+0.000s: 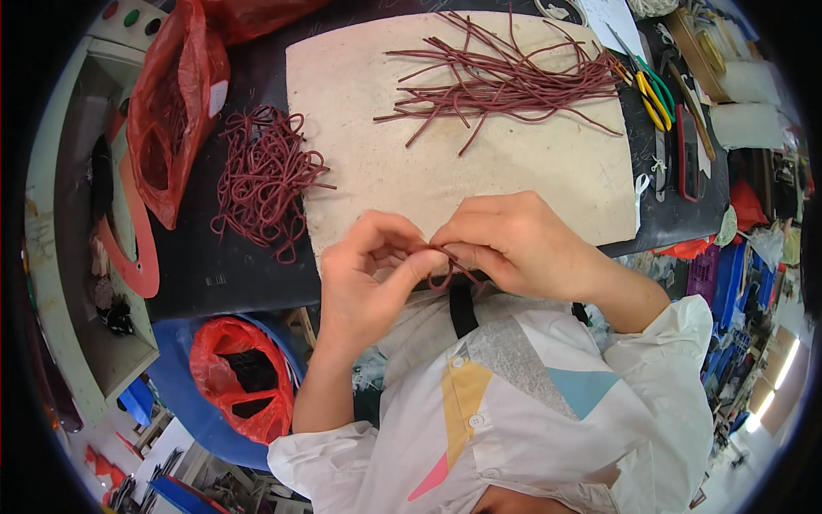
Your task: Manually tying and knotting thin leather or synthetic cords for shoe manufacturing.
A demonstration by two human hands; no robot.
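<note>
Between my two hands, at the near edge of the beige board [514, 176], is a dark red cord [441, 281] bent into a small loop. My left hand [370, 265] pinches it between thumb and forefinger. Fingertips touching the left's, my right hand [509, 240] grips the same cord, and its short ends hang below the fingers. Part of the cord is hidden by the fingers. On the far side of the board lies a loose bundle of straight dark red cords [514, 86]. A heap of looped, curled red cords [261, 180] rests left of my left hand, partly on the board's edge.
Yellow-handled scissors [652, 101] and a green-handled tool [658, 79] lie right of the board. A red plastic bag [180, 111] sits at the far left of the black table [223, 287]. Below it stands a blue tub [175, 364] with a red bag [214, 343] inside.
</note>
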